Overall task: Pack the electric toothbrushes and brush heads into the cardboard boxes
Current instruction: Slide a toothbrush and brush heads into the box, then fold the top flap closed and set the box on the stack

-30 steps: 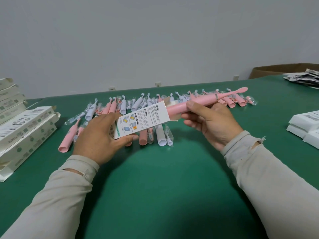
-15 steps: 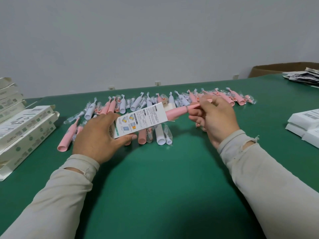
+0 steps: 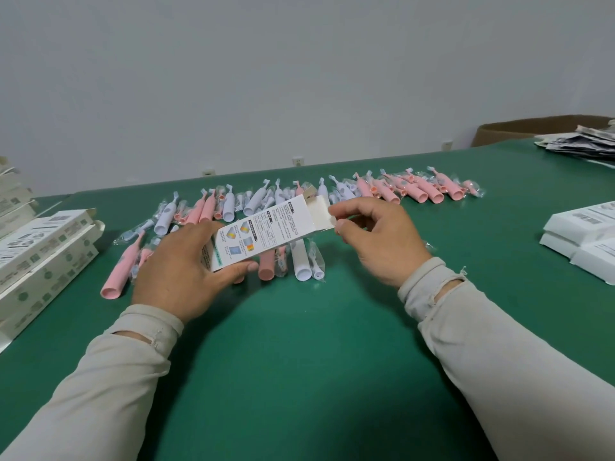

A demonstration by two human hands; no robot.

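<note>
My left hand [image 3: 181,264] grips the lower end of a white printed cardboard box [image 3: 263,232], held slanted above the green table [image 3: 299,361]. My right hand [image 3: 376,237] pinches the box's open end flap [image 3: 321,216] between thumb and fingers. No toothbrush shows outside the box; its inside is hidden. Behind the box a long row of pink toothbrushes [image 3: 422,194] and white toothbrushes [image 3: 301,261] lies across the table, mixed with brush heads in clear wrappers [image 3: 316,257].
Stacked printed boxes [image 3: 43,257] sit at the left table edge. White flat boxes [image 3: 585,241] lie at the right edge. A pile of folded leaflets [image 3: 582,144] and a brown carton [image 3: 519,129] are at the far right.
The pink toothbrush slid fully into the box and is out of sight. My right hand moved from the brush's tip to the box's end flap.
</note>
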